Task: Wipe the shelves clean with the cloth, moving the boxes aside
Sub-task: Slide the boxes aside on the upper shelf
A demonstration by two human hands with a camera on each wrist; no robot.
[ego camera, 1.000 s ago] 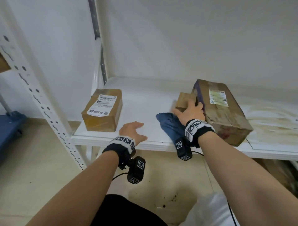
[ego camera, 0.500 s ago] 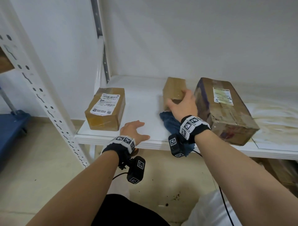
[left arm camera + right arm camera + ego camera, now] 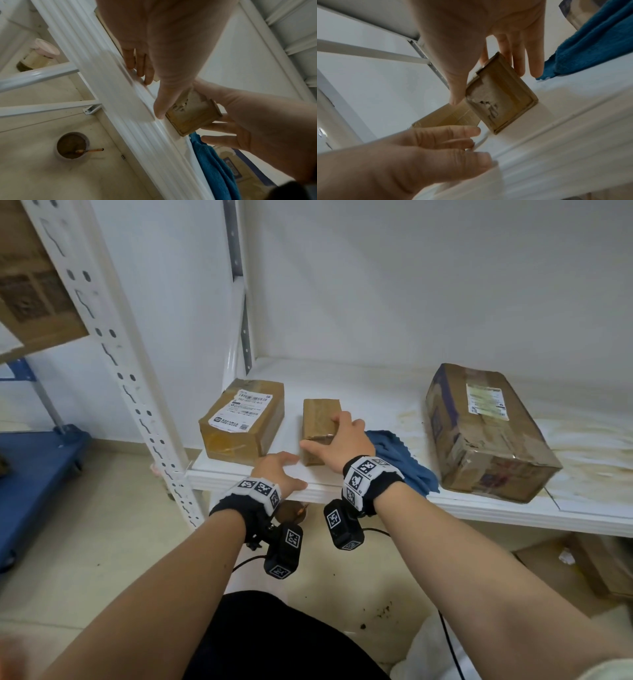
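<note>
1. A white shelf [image 3: 359,392] of a metal rack holds three closed cardboard boxes; what is in them cannot be seen.
2. The small box [image 3: 320,424] stands near the shelf's front edge, between the labelled box [image 3: 245,419] on the left and the large box [image 3: 486,433] on the right. Its brown card is taped, and the end face shows torn, fuzzy white paper in the right wrist view.
3. The right hand [image 3: 342,436] grasps the small box, thumb on the left side, fingers over the top and right side.
4. The left hand [image 3: 279,470] rests relaxed on the front lip of the shelf, fingers extended and holding nothing.
5. The blue cloth [image 3: 400,460], a crumpled terry fabric, lies on the shelf just right of the right hand, draping over the front edge, between the small box and the large box.
6. The large box is scuffed, wrapped in glossy tape, with a pale label on top. Yellowish stains mark the shelf around it.
7. On the floor below, a round cup [image 3: 72,146] holds brown matter and a cigarette butt.
</note>
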